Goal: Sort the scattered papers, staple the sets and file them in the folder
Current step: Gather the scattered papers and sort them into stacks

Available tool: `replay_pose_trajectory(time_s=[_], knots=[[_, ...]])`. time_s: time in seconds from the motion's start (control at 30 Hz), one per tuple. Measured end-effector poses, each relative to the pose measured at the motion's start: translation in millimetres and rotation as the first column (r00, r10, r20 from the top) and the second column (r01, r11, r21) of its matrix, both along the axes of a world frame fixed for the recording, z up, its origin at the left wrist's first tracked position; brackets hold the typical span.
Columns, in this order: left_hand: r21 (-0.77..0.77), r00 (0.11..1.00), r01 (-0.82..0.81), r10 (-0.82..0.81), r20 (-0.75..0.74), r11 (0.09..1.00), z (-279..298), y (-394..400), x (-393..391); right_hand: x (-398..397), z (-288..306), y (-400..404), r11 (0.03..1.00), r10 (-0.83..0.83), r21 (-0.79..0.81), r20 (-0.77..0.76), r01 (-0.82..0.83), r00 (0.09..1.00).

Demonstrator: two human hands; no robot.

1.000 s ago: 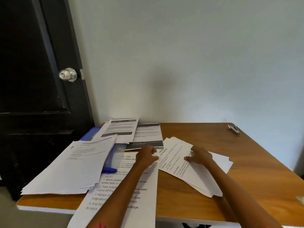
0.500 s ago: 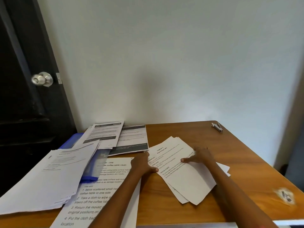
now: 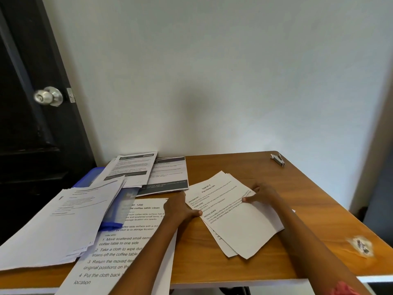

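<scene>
Glossy wooden table (image 3: 308, 209), matt paper sheets (image 3: 240, 228)

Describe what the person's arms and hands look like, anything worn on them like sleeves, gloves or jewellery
Both forearms are bare as far as the picture shows: no sleeves, no gloves. The left hand and the right hand show no ring, watch or bracelet. Near the bottom edge, a red patch shows on the right arm; it is too blurred to tell whether it is cloth or a marking.
</scene>
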State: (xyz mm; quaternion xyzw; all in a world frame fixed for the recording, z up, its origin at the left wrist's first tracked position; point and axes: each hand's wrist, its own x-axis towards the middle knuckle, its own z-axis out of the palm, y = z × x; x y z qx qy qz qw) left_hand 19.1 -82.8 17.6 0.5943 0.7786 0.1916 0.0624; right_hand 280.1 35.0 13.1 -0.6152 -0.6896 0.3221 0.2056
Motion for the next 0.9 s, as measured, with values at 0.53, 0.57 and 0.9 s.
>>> replay_pose_trajectory(time_s=[0.53,0.57,0.9], knots=[[0.010,1.000,-0.019,0.019,0.012,1.000,-0.6,-2.2,3.7,24.6,-5.6,2.6,0.991,-0.060,-0.133,-0.336,0.015,0.940],[0.008,1.000,-0.021,0.020,0.011,1.000,-1.0,-2.0,3.5,25.5,-3.5,-0.5,0.990,-0.061,-0.139,-0.358,0.011,0.932],[0.010,1.000,-0.013,0.013,0.014,1.000,-1.8,-1.5,1.7,58.0,-0.8,-16.0,0.990,-0.070,-0.139,-0.640,-0.025,0.765]])
